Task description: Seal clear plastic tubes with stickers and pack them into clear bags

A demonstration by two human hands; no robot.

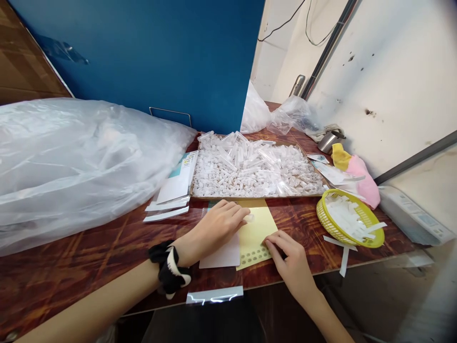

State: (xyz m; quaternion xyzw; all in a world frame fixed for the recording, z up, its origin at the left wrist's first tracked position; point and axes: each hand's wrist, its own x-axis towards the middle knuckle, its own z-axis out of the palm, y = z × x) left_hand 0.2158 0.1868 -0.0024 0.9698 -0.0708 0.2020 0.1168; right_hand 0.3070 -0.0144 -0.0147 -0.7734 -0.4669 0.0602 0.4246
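Note:
My left hand (223,224) is closed over the top of a yellow sheet (255,228), pinching a small clear plastic piece (249,217) at its fingertips. Rows of small round printed stickers (255,256) run along the sheet's lower edge. My right hand (285,250) has its thumb and index finger pressed together at the sheet's right edge by the stickers; what they hold, if anything, is too small to tell. Under my left hand lies a white sheet (221,255). Behind both hands, a shallow cardboard tray (257,197) holds a heap of clear plastic pieces.
A large plastic bag (89,162) fills the left side, beside stacked cards (176,183). At the right are a yellow basket (328,221) of white strips, a pink cloth (362,181), a metal cup (328,141) and a white device (416,214). A blue panel (153,57) stands behind.

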